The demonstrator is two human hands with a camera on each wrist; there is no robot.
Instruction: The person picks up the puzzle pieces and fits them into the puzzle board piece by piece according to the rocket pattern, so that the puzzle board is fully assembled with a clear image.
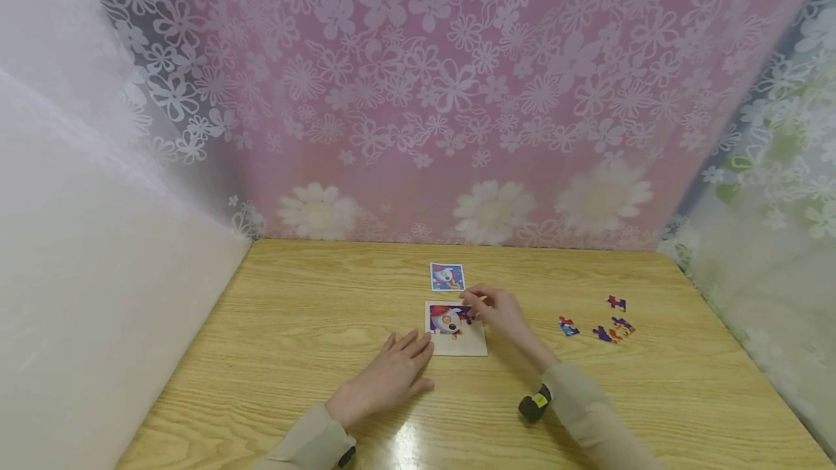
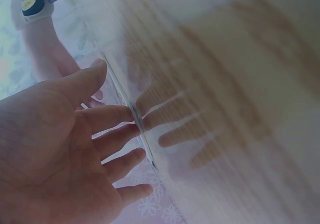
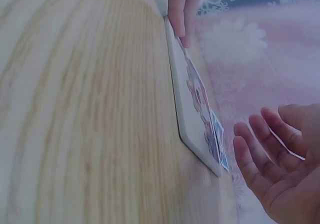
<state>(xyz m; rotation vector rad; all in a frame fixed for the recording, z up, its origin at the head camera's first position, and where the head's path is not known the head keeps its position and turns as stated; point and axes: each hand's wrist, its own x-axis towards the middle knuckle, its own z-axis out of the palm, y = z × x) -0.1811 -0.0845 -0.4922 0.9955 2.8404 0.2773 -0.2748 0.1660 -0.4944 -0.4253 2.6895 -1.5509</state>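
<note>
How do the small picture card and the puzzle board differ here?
The puzzle board is larger than the picture card. The board's picture is only partly filled in; the card's is whole. The board lies nearer the person, the card farther off. Both lie on the table and show a white-headed figure.

Table: wood-grained, spanned the lower frame.
Backdrop: pink, white-flowered, filled the upper middle.
Daisies: large, pale, ran along its lower edge.
Pale wall: rose at left.
Floral wall: rose at right.
</note>
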